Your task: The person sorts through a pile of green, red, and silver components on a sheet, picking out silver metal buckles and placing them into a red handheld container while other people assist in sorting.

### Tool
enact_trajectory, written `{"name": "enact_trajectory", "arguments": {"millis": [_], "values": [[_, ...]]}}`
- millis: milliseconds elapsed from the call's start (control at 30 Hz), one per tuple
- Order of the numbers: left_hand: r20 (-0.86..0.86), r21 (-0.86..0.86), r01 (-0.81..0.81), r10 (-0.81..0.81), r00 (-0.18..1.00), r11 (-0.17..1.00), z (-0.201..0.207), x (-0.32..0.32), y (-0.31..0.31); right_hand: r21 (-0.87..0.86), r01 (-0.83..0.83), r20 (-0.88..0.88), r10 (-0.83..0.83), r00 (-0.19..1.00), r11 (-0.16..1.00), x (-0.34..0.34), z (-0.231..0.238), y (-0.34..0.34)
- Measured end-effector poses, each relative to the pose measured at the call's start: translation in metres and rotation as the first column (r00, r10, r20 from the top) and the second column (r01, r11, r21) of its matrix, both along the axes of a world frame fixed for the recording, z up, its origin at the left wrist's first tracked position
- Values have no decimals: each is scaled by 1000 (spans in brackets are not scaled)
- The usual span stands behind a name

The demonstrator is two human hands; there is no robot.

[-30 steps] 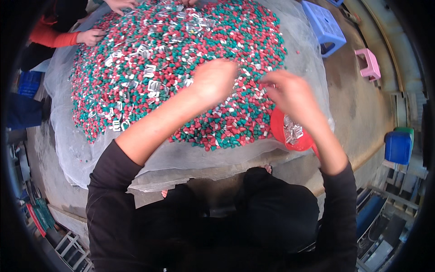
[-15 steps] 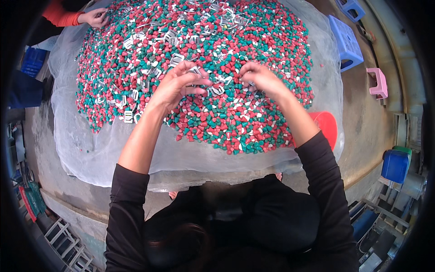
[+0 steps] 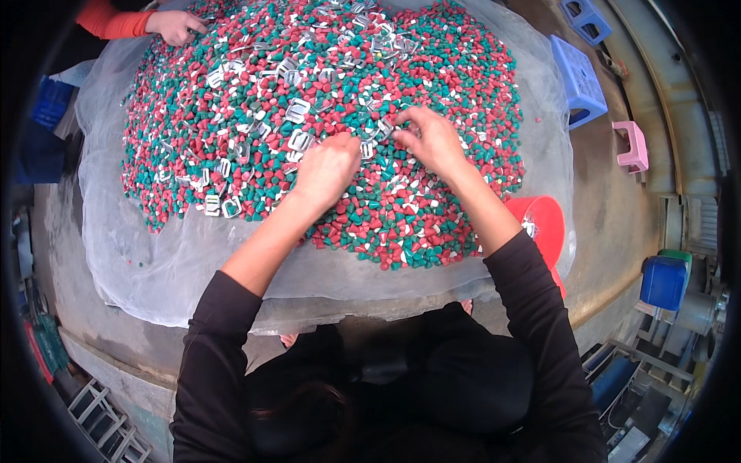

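Both hands in at the chips (image 3: 432, 69)!
Left hand (image 3: 329, 168) curled, can't tell if it's holding anything; right hand (image 3: 434, 140), thumb and forefinger parted, right at a buckle (image 3: 385, 128) atop the chips; red jug (image 3: 548, 221) beside the forearm.

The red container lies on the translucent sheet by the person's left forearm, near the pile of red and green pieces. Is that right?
Not quite: the side is wrong. The head view shows the red container by the person's right forearm. It does lie on the translucent sheet, near the pile of red and green pieces.
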State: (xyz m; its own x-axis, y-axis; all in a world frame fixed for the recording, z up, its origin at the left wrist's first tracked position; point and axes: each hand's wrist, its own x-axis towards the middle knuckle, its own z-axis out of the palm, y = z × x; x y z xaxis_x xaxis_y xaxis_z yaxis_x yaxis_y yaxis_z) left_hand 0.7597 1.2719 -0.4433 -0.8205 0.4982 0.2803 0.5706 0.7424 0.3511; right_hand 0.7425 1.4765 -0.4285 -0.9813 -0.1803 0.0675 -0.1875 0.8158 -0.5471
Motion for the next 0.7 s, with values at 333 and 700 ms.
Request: {"name": "enact_trajectory", "arguments": {"millis": [333,700], "values": [[326,358,-353,239,915,864,39,-14,-67,-294,213,217,-152,964,932,-12,-18,-4],[725,681,-670,-400,560,297,40,-18,-73,-430,68,378,111,919,900,-5,2,-16]]}}
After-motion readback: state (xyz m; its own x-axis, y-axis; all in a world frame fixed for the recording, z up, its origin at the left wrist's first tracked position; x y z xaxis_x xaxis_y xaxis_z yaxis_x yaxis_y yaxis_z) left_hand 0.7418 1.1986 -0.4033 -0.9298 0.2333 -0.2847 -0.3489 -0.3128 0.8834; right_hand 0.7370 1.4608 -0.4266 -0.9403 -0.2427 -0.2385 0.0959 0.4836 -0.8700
